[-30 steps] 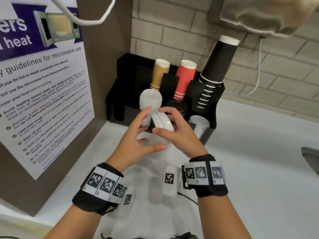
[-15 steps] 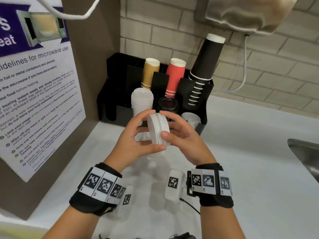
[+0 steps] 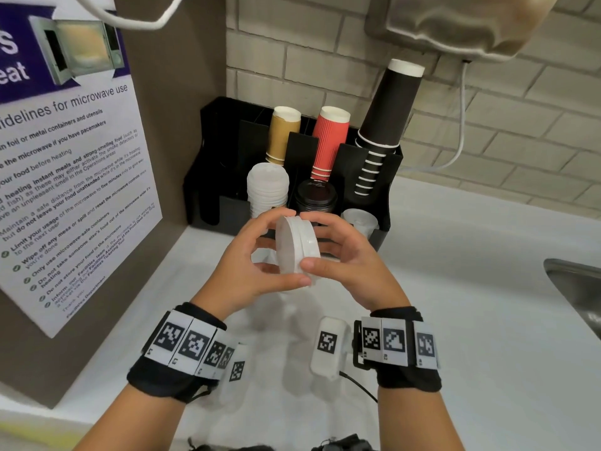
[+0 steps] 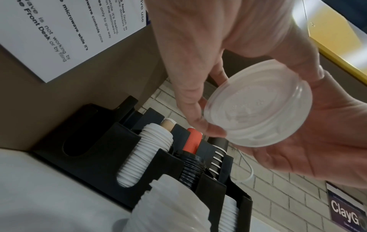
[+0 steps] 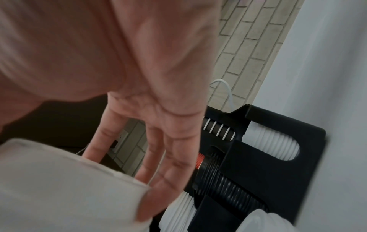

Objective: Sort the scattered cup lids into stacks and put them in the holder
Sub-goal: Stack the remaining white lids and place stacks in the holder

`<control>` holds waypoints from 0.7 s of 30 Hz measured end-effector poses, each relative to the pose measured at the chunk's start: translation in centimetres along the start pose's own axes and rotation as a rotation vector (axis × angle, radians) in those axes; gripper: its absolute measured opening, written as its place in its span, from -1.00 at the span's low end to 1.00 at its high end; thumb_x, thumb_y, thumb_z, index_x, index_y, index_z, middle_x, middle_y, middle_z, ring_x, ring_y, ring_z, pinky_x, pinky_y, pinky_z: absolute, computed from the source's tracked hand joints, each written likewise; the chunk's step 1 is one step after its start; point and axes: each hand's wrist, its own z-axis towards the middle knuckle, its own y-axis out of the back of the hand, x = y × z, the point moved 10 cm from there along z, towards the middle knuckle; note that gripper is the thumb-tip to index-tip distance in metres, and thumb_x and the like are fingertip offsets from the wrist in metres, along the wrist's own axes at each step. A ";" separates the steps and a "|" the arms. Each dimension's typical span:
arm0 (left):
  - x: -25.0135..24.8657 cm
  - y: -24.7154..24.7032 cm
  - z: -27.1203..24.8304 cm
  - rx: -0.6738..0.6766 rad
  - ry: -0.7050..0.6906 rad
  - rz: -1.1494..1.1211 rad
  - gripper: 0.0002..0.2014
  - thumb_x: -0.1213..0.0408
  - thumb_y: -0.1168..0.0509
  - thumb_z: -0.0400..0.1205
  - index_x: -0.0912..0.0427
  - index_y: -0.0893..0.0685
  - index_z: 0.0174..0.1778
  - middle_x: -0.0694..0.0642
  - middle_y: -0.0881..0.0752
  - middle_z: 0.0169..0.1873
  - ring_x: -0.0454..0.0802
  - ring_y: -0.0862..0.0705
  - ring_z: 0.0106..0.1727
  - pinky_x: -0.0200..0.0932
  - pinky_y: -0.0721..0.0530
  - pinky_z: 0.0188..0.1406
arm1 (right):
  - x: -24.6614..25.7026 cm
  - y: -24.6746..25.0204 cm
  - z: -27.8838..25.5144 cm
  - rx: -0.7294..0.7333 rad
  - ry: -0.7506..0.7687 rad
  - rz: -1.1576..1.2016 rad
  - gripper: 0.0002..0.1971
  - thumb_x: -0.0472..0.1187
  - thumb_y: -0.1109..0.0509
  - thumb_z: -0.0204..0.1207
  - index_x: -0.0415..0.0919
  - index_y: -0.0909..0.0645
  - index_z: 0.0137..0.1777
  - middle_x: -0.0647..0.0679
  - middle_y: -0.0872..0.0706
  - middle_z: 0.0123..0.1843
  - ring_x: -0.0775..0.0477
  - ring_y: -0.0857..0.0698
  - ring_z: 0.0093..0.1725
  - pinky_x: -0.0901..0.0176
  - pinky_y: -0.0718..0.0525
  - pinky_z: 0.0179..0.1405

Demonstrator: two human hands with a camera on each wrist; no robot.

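A short stack of white cup lids (image 3: 296, 252) stands on edge in the air between both hands, just in front of the black holder (image 3: 208, 177). My left hand (image 3: 253, 275) grips it from the left, thumb below and fingers over the top. From the right, my right hand (image 3: 338, 255) pinches its rim. The left wrist view shows the translucent lids (image 4: 258, 106) from inside; in the right wrist view the lids (image 5: 59, 180) are blurred. The holder carries a white lid stack (image 3: 267, 187), black lids (image 3: 315, 198) and translucent lids (image 3: 359, 219).
Tan cups (image 3: 283, 135), red cups (image 3: 330, 141) and black cups (image 3: 387, 118) stand in the holder's back row. Another translucent lid stack (image 4: 168, 204) sits on the counter below my hands. A poster panel (image 3: 65, 190) walls the left; a sink (image 3: 575, 288) lies right.
The lid stack has turned from tilted to upright on its edge between my hands. Both hands have come slightly back from the holder.
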 end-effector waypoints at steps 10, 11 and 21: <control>0.2 -0.8 0.4 0.011 0.024 -0.107 -0.08 0.23 -0.68 0.18 -0.12 -0.47 0.48 -0.16 -0.59 0.33 -0.05 -0.61 0.36 -0.11 -0.76 0.02 | -0.1 0.4 0.4 -0.011 0.013 0.033 -0.40 -0.04 -0.64 0.25 0.17 -0.57 0.32 -0.02 -0.72 0.24 -0.08 -0.69 0.27 -0.26 -0.63 0.32; 0.2 -0.9 0.4 0.020 0.024 -0.120 -0.09 0.24 -0.65 0.19 -0.12 -0.47 0.48 -0.19 -0.60 0.33 -0.07 -0.61 0.36 -0.13 -0.76 0.02 | -0.2 0.5 0.4 -0.010 0.012 0.036 -0.40 -0.04 -0.64 0.24 0.18 -0.57 0.32 -0.02 -0.72 0.24 -0.08 -0.68 0.27 -0.26 -0.64 0.31; 0.7 -1.5 1.0 0.055 0.046 -0.132 -0.08 0.20 -0.64 0.17 -0.26 -0.45 0.47 -0.13 -0.56 0.43 -0.08 -0.59 0.40 0.00 -0.75 0.13 | -0.8 1.1 0.6 -0.005 0.009 0.058 -0.40 -0.07 -0.64 0.25 0.19 -0.58 0.32 0.00 -0.73 0.23 -0.10 -0.70 0.25 -0.26 -0.64 0.30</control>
